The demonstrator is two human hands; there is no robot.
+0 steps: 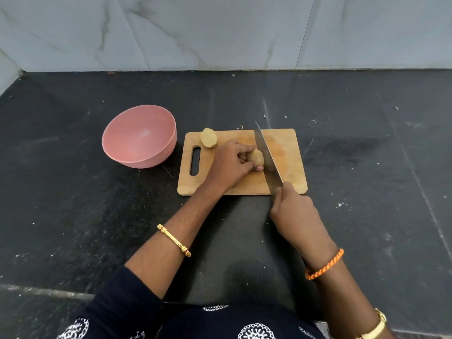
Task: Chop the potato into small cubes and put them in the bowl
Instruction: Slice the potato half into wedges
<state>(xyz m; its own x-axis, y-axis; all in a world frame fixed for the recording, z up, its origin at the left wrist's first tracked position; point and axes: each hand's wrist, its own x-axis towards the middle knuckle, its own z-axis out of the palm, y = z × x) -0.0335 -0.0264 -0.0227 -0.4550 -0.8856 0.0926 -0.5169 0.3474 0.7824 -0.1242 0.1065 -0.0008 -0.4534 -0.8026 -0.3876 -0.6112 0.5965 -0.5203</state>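
Observation:
A wooden cutting board lies on the dark counter. My left hand pins a potato piece to the middle of the board. My right hand grips the handle of a large knife, whose blade rests just right of that piece, its tip pointing away from me. Another potato half sits at the board's far left corner, cut face up. A pink bowl stands left of the board with nothing visible inside.
The black stone counter stretches on all sides, with small crumbs scattered to the right. A marble-tiled wall rises behind it. The board's handle slot faces the bowl.

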